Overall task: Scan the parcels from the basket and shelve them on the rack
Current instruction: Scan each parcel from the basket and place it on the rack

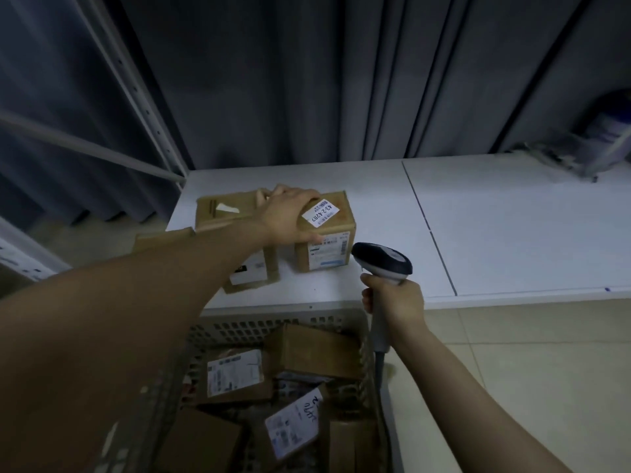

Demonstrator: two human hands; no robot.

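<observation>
Sticker (320, 213) on parcel (342, 226) in left hand (290, 213) reads perhaps 43-2-4211.

Tabletop (512, 227) open across mid & right, free to pass. Left-front corner crowded: cardboard boxes (213, 218) side by side, left hand (290, 216) gripping the labelled box (338, 230), scanner (382, 261) in right hand (396, 298) just beside it. Rack upright (145, 109) hems the left, curtain (307, 80) shuts the back, basket (273, 324) w/ parcels (235, 373) below front edge.

Counter (512, 233) split by seam (428, 227); cardboard boxes (223, 213) grouped at left end, labelled box (336, 230) rightmost; clutter (560, 158) far right.
</observation>
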